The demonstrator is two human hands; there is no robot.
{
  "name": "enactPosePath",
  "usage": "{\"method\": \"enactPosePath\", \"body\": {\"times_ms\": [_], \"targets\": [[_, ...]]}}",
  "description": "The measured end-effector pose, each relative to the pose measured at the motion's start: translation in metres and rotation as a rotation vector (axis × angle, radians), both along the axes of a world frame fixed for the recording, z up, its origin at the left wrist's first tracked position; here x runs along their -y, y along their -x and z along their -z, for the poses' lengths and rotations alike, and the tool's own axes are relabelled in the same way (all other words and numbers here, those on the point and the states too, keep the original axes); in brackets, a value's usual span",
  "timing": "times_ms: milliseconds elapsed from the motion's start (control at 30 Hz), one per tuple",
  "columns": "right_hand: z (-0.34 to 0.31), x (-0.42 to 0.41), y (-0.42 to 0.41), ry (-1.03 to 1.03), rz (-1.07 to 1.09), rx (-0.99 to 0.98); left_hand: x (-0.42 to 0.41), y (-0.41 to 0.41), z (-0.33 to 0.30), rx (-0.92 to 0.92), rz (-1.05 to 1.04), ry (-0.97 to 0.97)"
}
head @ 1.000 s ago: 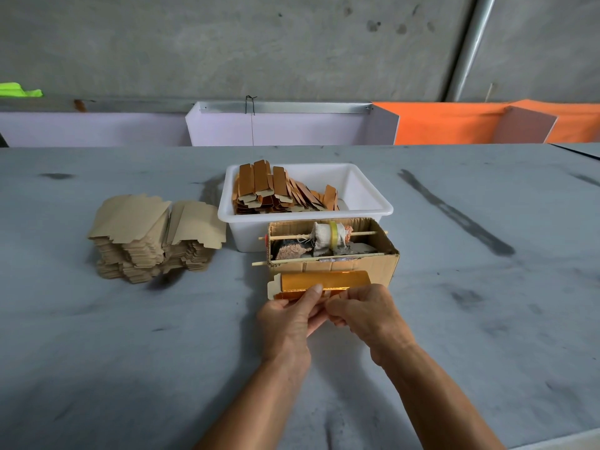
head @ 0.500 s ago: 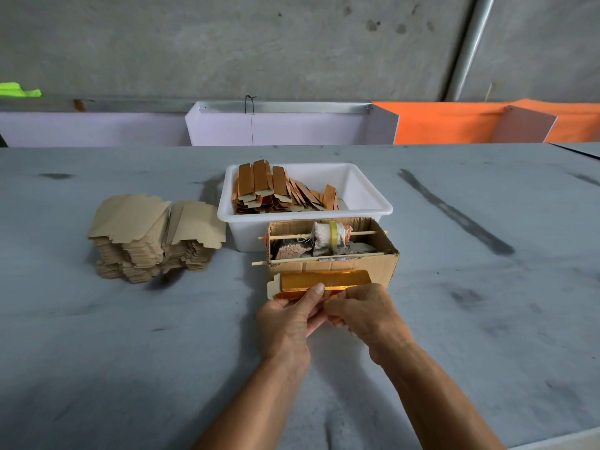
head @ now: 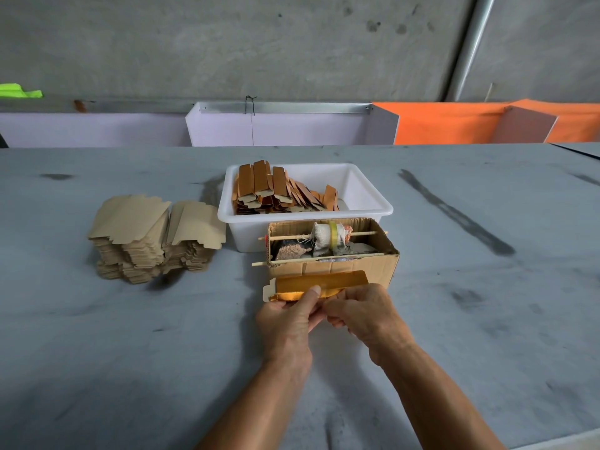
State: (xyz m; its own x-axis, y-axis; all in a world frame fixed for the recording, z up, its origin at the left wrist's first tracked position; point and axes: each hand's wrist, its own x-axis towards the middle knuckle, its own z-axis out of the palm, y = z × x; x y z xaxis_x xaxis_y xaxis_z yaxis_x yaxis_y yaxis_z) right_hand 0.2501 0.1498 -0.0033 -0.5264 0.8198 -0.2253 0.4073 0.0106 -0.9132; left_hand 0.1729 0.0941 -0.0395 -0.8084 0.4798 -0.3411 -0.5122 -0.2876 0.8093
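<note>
The gold-foil carton blank (head: 319, 285) lies low over the grey table (head: 130, 352), just in front of an open corrugated cardboard box (head: 373, 267), its shiny inner face turned up and a small pale tab sticking out at its left end. The left hand (head: 289, 319) pinches the blank's near edge, thumb pressed flat on the gold face and the other fingers tucked underneath. The right hand (head: 363, 315) grips the blank's right end with its fingers curled over it; the fingertips themselves are hidden behind the knuckles.

The cardboard box holds two thin wooden skewers (head: 285, 237) pushed through its walls, one carrying a cloth-wrapped roll (head: 329, 237) banded with yellow tape. Touching the box from behind stands a white plastic tub (head: 367, 203), with folded brown cartons (head: 276, 193) piled at its left side. Farther left, apart from the tub, sits a stack of flat kraft blanks (head: 152, 238).
</note>
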Motion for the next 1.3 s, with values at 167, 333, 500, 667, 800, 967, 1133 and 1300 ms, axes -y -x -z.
{"method": "enactPosePath", "body": {"times_ms": [167, 333, 500, 667, 800, 967, 1133, 1300], "targets": [[0.001, 0.001, 0.001, 0.005, -0.001, -0.034, -0.001, 0.000, 0.000, -0.008, -0.018, -0.011], [0.005, 0.002, 0.000, 0.072, 0.019, -0.099, 0.001, 0.001, -0.003, 0.007, 0.016, -0.041], [0.013, 0.007, -0.001, 0.081, 0.075, -0.181, 0.001, 0.001, -0.005, 0.001, 0.031, -0.048], [0.020, 0.007, 0.002, 0.021, 0.163, -0.237, -0.001, -0.002, -0.006, -0.037, -0.028, -0.053], [0.023, 0.007, 0.004, -0.081, 0.184, -0.259, -0.002, -0.003, -0.007, -0.097, -0.043, -0.039], [0.027, 0.006, 0.005, -0.121, 0.201, -0.305, -0.001, -0.004, -0.006, -0.119, -0.041, -0.027], [0.029, 0.007, 0.003, -0.062, 0.212, -0.398, -0.001, -0.003, -0.008, -0.097, -0.023, -0.035], [0.027, 0.011, 0.004, 0.040, 0.243, -0.450, -0.001, -0.003, -0.007, -0.107, -0.024, -0.026]]}}
